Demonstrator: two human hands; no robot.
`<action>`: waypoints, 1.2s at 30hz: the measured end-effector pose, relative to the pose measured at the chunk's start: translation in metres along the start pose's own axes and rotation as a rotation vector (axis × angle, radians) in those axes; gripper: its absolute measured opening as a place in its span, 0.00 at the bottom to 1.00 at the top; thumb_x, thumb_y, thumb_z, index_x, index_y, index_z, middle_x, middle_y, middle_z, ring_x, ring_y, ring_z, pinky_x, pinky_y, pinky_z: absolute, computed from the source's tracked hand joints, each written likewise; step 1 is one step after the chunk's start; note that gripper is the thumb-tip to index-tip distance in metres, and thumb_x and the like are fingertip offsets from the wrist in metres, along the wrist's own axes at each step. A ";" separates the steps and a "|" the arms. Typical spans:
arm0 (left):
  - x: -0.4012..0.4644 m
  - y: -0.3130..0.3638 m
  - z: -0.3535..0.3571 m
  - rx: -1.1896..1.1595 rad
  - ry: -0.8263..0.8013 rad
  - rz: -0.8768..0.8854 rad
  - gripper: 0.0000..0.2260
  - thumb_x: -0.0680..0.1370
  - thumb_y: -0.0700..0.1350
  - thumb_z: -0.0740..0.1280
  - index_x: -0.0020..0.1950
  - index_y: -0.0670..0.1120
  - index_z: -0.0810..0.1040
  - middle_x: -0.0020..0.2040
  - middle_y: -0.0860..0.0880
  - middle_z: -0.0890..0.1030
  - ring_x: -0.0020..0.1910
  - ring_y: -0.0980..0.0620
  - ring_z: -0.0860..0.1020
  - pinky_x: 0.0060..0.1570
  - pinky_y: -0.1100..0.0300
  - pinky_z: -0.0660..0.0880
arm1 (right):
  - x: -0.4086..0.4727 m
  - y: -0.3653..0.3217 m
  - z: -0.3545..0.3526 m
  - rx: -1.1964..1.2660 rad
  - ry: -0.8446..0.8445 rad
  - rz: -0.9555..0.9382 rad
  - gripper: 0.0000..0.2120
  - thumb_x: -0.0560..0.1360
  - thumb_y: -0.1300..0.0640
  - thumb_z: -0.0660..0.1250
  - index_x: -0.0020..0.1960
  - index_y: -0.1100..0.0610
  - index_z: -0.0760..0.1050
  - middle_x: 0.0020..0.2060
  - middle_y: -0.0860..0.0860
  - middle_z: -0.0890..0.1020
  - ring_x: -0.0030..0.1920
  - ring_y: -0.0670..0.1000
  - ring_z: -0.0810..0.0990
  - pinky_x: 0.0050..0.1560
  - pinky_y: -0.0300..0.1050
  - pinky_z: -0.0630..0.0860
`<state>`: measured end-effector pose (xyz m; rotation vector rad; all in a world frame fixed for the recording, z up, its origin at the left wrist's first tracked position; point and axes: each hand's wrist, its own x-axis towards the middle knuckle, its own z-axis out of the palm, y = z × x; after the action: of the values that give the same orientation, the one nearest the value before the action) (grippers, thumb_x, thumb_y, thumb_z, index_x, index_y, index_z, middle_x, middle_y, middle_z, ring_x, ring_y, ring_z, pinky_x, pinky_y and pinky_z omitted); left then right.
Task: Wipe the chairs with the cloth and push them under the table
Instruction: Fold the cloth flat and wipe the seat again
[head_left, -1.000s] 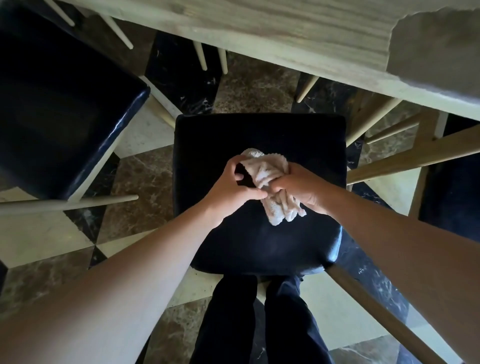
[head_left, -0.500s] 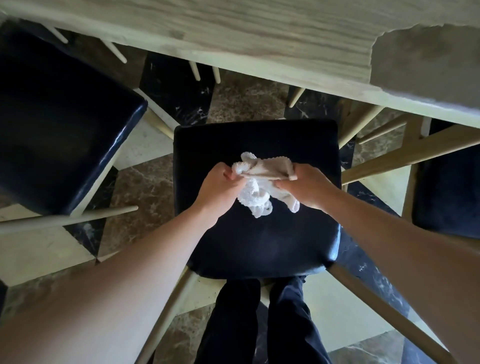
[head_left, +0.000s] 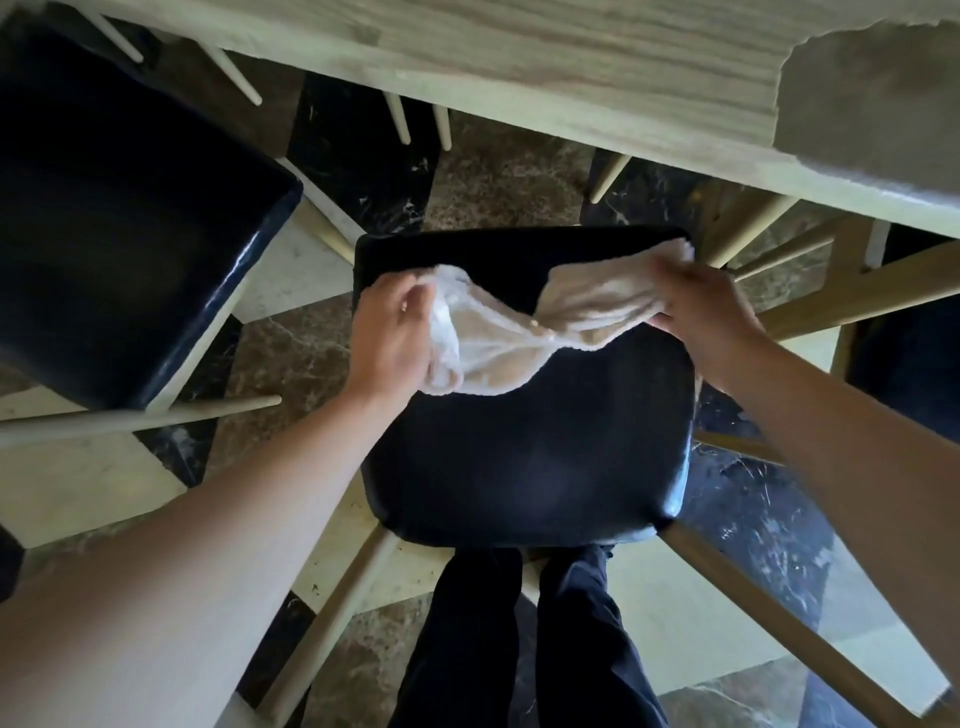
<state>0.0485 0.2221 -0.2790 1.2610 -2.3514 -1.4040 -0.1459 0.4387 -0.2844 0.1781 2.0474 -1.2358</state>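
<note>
From the head camera you are looking straight down at the chair (head_left: 524, 447) in front of you, its dark padded seat filling the middle of the view. Your left hand (head_left: 389, 338) sits at about nine o'clock on the seat's far half, fingers curled round one bunched end of the cloth (head_left: 519, 332). Your right hand (head_left: 701, 317) is out at about two o'clock, near the seat's far right corner, pinching the other end of the cloth between thumb and fingers — that hand is a little blurred, so the exact finger placement is hard to read. The pale cloth stretches between your two hands and sags in the middle over the seat; whether the sagging part touches the seat I cannot tell. The table (head_left: 571, 78) runs across the twelve o'clock edge, light wood grain, its near edge just beyond the chair's far side. A second chair (head_left: 119, 223) with the same dark seat stands at ten o'clock, well apart from the one you are working on, and part of a third dark seat (head_left: 914, 353) shows at three o'clock. Your dark trouser legs (head_left: 519, 639) stand at six o'clock, just behind the seat's near edge, on a floor (head_left: 291, 358) of brown, black and cream marble.
</note>
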 end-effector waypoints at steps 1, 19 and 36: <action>0.003 0.005 -0.008 -0.110 0.047 -0.043 0.12 0.83 0.40 0.58 0.51 0.39 0.81 0.49 0.43 0.83 0.48 0.50 0.80 0.50 0.54 0.77 | 0.002 -0.004 -0.006 0.105 0.041 0.029 0.12 0.80 0.48 0.66 0.53 0.56 0.79 0.50 0.57 0.85 0.47 0.49 0.85 0.49 0.47 0.83; -0.058 -0.021 0.002 0.423 -0.544 0.353 0.17 0.82 0.49 0.64 0.35 0.48 0.67 0.27 0.50 0.70 0.26 0.51 0.70 0.29 0.54 0.67 | -0.027 -0.007 -0.009 -0.096 0.184 -0.246 0.11 0.79 0.47 0.62 0.43 0.49 0.80 0.42 0.52 0.86 0.46 0.51 0.85 0.46 0.41 0.78; 0.021 0.045 0.034 0.474 -0.298 0.546 0.27 0.71 0.51 0.80 0.68 0.48 0.79 0.77 0.42 0.69 0.77 0.37 0.64 0.71 0.32 0.65 | -0.056 -0.035 0.012 -0.301 -0.335 -0.679 0.07 0.80 0.58 0.61 0.46 0.59 0.74 0.35 0.53 0.74 0.37 0.51 0.71 0.39 0.49 0.67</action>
<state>-0.0083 0.2402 -0.2694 0.4023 -3.0285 -0.9384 -0.1154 0.4239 -0.2265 -0.8715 2.0135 -1.2011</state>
